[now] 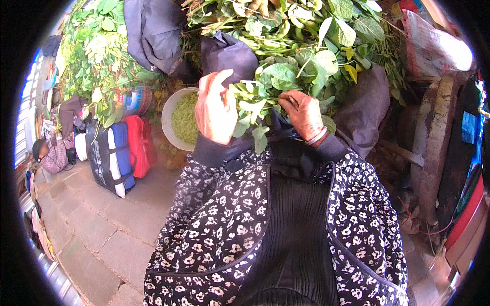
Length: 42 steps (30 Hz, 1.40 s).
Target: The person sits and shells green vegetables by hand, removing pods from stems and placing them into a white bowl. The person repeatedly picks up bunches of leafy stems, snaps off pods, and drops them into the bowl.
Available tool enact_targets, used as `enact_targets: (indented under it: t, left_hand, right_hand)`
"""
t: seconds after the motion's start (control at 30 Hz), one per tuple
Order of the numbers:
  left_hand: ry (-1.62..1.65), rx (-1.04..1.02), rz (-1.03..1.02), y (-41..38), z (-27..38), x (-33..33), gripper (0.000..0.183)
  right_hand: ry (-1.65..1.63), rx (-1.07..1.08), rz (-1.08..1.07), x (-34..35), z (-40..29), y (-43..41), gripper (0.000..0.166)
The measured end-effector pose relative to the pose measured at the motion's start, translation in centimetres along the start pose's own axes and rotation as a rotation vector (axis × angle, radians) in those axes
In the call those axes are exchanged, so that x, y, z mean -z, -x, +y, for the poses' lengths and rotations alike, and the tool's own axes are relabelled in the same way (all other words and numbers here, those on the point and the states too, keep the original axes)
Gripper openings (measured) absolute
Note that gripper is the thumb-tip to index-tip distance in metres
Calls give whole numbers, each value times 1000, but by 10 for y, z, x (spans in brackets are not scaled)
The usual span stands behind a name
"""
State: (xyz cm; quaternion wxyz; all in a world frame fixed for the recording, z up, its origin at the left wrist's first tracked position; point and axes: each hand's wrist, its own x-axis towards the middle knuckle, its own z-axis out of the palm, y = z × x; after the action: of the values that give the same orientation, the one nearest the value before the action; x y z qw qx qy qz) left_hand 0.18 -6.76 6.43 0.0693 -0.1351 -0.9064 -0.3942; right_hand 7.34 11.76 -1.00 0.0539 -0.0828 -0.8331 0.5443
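Note:
Green bean plants with pods and broad leaves lie over my lap. My right hand pinches a leafy stem between thumb and fingers; a pale bangle circles that wrist. From this stem hang green pods and leaves, reaching toward the other hand. My left hand is raised just left of the pods, thumb and index finger apart with nothing visible between them; its palm side is partly hidden. Close behind it stands a white bucket holding shelled green beans.
A larger plant heap lies ahead, another leafy pile at far left. A black, white and blue bag and a red bag stand on the paving. A person sits beyond. A worn wooden frame is at right.

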Motion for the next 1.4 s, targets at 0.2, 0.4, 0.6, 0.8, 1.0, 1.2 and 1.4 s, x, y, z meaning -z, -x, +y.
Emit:
enact_targets:
  t: [0.2,0.4,0.6,0.8,1.0,1.2,1.4]
  left_hand:
    - [19,-153,-138,18,17,-23,29]
    - [-257,-289,-199,32,-10,-35,23]
    - [-243,-227,-100,37,-24,-27,13]
    - [188,141,80,41,-42,-17,10]
    - [345,49,176,31,-44,-7,9]
    - [88,15,76,32,-65,11,12]
    - [20,-84,-4,23,-54,14,19]
  right_hand:
    - [89,196,-214,2,-12,8,9]
    - [263,271,-183,16,-42,21,15]
    - [531,290,-121,30,-41,-6,40]
    - [547,315,-237,38,17,31,17]
    - [492,243,-313,43,18,35,22]
    - [467,450,-113,27,-48,2,70]
    - [713,374,-320,-31,-1,-25,61]
